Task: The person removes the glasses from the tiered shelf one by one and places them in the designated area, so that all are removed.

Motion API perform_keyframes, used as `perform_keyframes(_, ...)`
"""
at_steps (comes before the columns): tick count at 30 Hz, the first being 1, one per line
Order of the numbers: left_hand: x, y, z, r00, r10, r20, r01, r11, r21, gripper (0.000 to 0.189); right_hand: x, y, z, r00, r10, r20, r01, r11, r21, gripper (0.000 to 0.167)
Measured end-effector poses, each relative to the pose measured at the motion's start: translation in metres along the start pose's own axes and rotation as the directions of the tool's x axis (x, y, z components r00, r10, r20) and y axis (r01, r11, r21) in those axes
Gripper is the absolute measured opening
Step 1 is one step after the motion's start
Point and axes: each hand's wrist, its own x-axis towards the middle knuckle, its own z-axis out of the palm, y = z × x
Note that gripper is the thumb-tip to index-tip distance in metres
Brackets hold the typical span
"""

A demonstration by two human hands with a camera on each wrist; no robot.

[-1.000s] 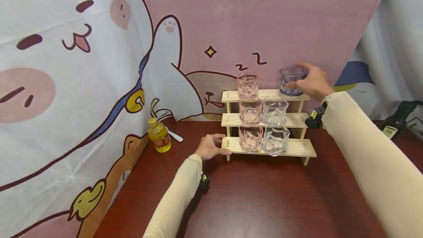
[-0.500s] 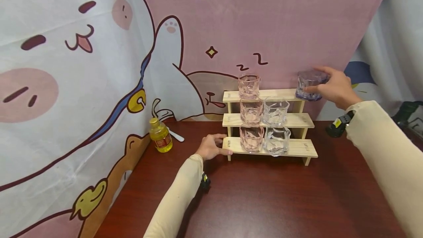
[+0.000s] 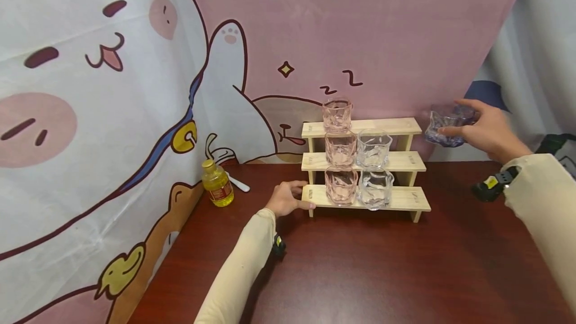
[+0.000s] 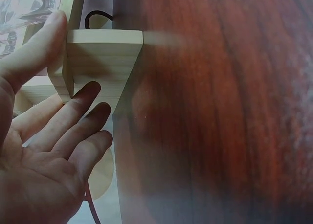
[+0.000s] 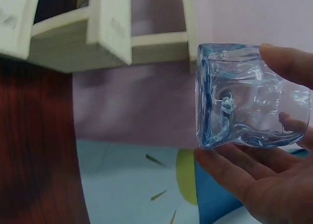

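My right hand [image 3: 495, 131] holds a bluish clear glass [image 3: 445, 126] in the air, right of the three-step wooden rack [image 3: 409, 199]. In the right wrist view, the thumb is on one side of the glass [image 5: 249, 97] and the fingers on the other. My left hand [image 3: 284, 200] grips the left end of the rack's lowest step. In the left wrist view, its thumb lies over the board [image 4: 102, 36], index finger beneath, other fingers loosely bent. Pink glasses [image 3: 340, 186] stand one per step; clear glasses [image 3: 375, 151] stand beside them on the lower two.
A yellow bottle [image 3: 217, 184] and a white-handled utensil [image 3: 238, 182] are at the left on the dark red table [image 3: 351, 269]. A dark green object [image 3: 553, 146] is partly hidden behind my right hand. Printed cloth [image 3: 396, 29] hangs behind the table.
My right hand has carried the bluish glass from over the top step rightward, past the rack's right end and slightly lower. The left hand stays on the lowest step.
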Motion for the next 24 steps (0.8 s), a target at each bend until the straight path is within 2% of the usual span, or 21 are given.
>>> perform_keyframes(14, 0.000, 0.000, -0.001, 1.000, 0.002, -0.004, -0.002, 1.000, -0.008, 0.078, -0.018, 0.024, -0.003, 1.000, 0.016, -0.021, -0.018, 0.997, -0.069, 0.093)
perform_keyframes(24, 0.000, -0.001, 0.001, 1.000, 0.005, -0.008, -0.006, 1.000, -0.014, 0.077, -0.033, 0.040, 0.005, 0.997, 0.047, -0.069, -0.056, 0.990, -0.126, 0.095)
